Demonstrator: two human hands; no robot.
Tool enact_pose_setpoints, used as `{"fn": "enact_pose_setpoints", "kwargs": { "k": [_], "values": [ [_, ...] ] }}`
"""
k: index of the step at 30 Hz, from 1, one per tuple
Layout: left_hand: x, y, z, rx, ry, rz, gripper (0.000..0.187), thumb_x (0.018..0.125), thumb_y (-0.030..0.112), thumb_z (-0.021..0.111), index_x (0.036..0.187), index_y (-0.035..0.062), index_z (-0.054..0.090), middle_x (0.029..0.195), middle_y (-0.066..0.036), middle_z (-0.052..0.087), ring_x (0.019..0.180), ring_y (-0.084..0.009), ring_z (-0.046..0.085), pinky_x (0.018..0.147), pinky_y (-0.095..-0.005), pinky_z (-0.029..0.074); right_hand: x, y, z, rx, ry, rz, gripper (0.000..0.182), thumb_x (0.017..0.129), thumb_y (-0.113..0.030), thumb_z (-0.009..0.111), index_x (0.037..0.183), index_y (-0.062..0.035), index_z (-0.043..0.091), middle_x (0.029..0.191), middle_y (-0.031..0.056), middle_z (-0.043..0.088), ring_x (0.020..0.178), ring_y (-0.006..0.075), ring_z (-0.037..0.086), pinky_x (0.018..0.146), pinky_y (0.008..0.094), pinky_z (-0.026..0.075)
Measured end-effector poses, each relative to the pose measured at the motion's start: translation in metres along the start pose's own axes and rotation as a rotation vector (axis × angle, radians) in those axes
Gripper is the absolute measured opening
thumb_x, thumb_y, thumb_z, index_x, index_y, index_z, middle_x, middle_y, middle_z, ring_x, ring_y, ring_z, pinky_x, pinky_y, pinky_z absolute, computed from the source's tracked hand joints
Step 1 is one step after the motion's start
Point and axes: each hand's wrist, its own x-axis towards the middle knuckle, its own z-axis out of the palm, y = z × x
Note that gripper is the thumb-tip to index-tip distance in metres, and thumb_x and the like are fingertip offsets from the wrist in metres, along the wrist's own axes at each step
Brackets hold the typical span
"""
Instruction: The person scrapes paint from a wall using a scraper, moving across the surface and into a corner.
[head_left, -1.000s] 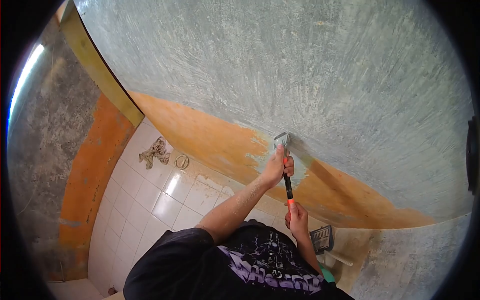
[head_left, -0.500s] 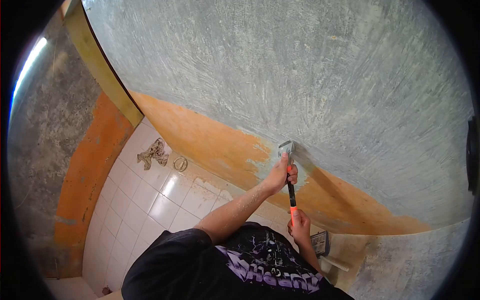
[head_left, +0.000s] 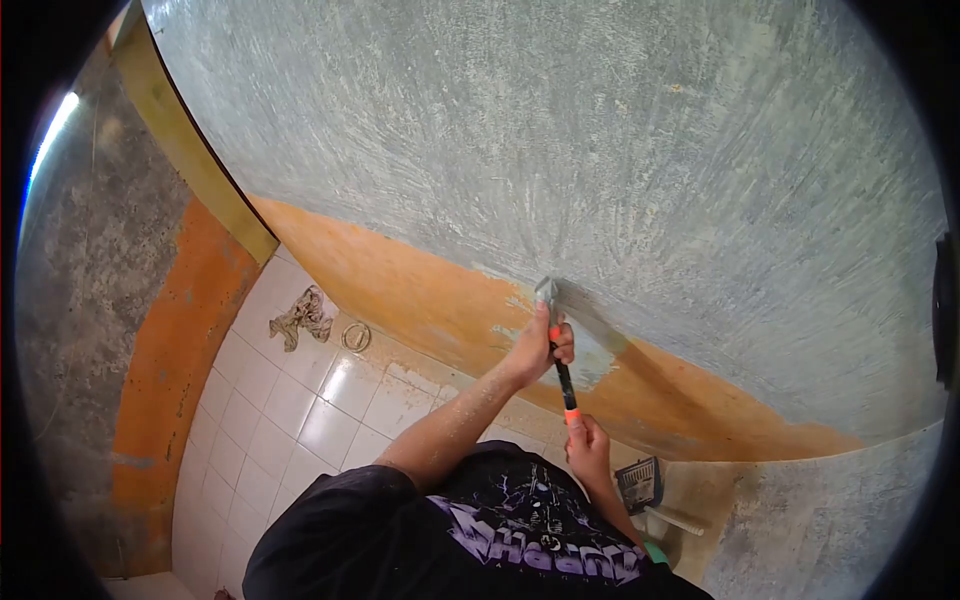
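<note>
Both hands hold a long-handled scraper [head_left: 563, 378] with a black shaft and orange sections. Its grey metal head [head_left: 546, 290] meets the wall around the border between grey plaster and orange paint. Nearest the head, my left hand [head_left: 537, 347] is wrapped round the upper handle, with dust along the forearm. My right hand [head_left: 588, 450] grips the lower end, by an orange section. Beside the head, the orange paint [head_left: 400, 270] has a ragged edge with pale grey patches. Rough grey plaster [head_left: 560, 150] covers the wall above.
A crumpled rag [head_left: 302, 318] and a ring-shaped roll [head_left: 356, 337] lie on the white tiled floor [head_left: 330, 430], where paint flakes are scattered along the wall's base. A dark slatted tray [head_left: 639, 485] is low at the right. A yellow-brown door frame [head_left: 195, 140] stands at the left.
The scraper head and both hands have shifted a little to the left in view. The head now appears turned more edge-on. Both hands keep their grip.
</note>
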Motion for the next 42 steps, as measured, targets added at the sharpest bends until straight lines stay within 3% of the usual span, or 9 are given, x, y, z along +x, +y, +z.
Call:
{"fn": "enact_pose_setpoints", "kwargs": {
  "k": [7,10,16,22,26,29,32,39,42],
  "values": [
    [0.003,-0.02,0.019,0.006,-0.028,-0.087,0.054,0.097,0.067,0.027,0.095,0.0143,0.038,0.068,0.001,0.031,0.057,-0.0119,0.033,0.06,-0.0303,0.035,-0.012,0.006,-0.02,0.103,0.055,0.042,0.032,0.099,-0.033,0.058,0.096,-0.0011,0.062,0.062,-0.005,0.047,0.052,0.0042,0.044,0.047,0.0225,0.034],
    [0.002,-0.008,0.006,-0.015,-0.018,-0.041,0.054,0.097,0.067,0.025,0.095,0.0143,0.038,0.068,0.002,0.03,0.057,-0.0118,0.032,0.061,-0.0305,0.035,-0.004,0.0,-0.013,-0.183,0.075,-0.076,0.031,0.099,-0.031,0.059,0.098,-0.0004,0.063,0.062,-0.0052,0.046,0.053,0.0037,0.042,0.048,0.0229,0.034],
    [0.001,-0.01,0.011,-0.035,-0.01,-0.069,0.054,0.097,0.067,0.024,0.093,0.0152,0.036,0.068,0.002,0.029,0.057,-0.0114,0.029,0.06,-0.0294,0.033,-0.014,0.004,-0.011,0.031,0.1,0.0,0.033,0.098,-0.033,0.059,0.096,-0.0009,0.064,0.062,-0.0048,0.046,0.055,0.0039,0.042,0.049,0.0238,0.033],
    [-0.001,0.009,-0.006,-0.054,0.014,-0.002,0.054,0.097,0.068,0.025,0.095,0.0152,0.037,0.067,0.003,0.03,0.057,-0.0118,0.031,0.06,-0.0293,0.033,0.003,-0.007,0.01,-0.157,0.065,-0.064,0.033,0.098,-0.033,0.06,0.095,0.0002,0.064,0.062,-0.0049,0.047,0.055,0.0044,0.041,0.049,0.0241,0.032],
    [-0.004,0.006,-0.007,-0.041,0.003,-0.031,0.054,0.097,0.068,0.026,0.095,0.0152,0.038,0.067,0.003,0.031,0.058,-0.012,0.033,0.061,-0.0297,0.034,-0.002,-0.001,0.006,-0.144,0.107,-0.07,0.033,0.098,-0.032,0.061,0.095,0.0004,0.064,0.062,-0.0047,0.046,0.055,0.0045,0.041,0.049,0.0247,0.033],
    [-0.003,0.0,0.001,-0.041,-0.009,-0.071,0.054,0.097,0.068,0.026,0.095,0.0152,0.038,0.067,0.002,0.031,0.059,-0.0121,0.033,0.062,-0.0301,0.034,-0.004,0.004,0.002,-0.041,0.087,-0.035,0.03,0.099,-0.032,0.058,0.091,-0.003,0.06,0.059,-0.0068,0.043,0.048,0.0027,0.038,0.043,0.0224,0.028],
    [-0.004,0.012,-0.017,-0.083,-0.007,-0.041,0.053,0.097,0.068,0.027,0.094,0.0153,0.037,0.067,0.002,0.031,0.059,-0.0129,0.033,0.062,-0.0305,0.035,0.0,-0.006,0.015,-0.167,0.08,-0.077,0.031,0.098,-0.03,0.06,0.095,0.001,0.064,0.062,-0.0047,0.045,0.055,0.0042,0.041,0.049,0.0241,0.034],
    [-0.001,-0.002,-0.001,-0.089,-0.04,-0.139,0.054,0.096,0.069,0.028,0.094,0.0156,0.036,0.068,0.001,0.031,0.06,-0.0137,0.033,0.063,-0.0312,0.034,-0.008,0.003,0.007,-0.039,0.118,-0.035,0.03,0.098,-0.029,0.06,0.095,0.0004,0.064,0.062,-0.0046,0.045,0.055,0.0042,0.041,0.05,0.0241,0.033],
    [-0.001,0.001,-0.006,-0.046,-0.062,-0.094,0.054,0.095,0.07,0.028,0.093,0.0159,0.036,0.068,0.002,0.03,0.06,-0.0133,0.033,0.063,-0.0315,0.034,-0.01,0.005,0.008,-0.031,0.129,-0.009,0.031,0.098,-0.029,0.06,0.095,0.0008,0.065,0.062,-0.0046,0.046,0.055,0.0043,0.041,0.05,0.0239,0.033]
  ]
}}
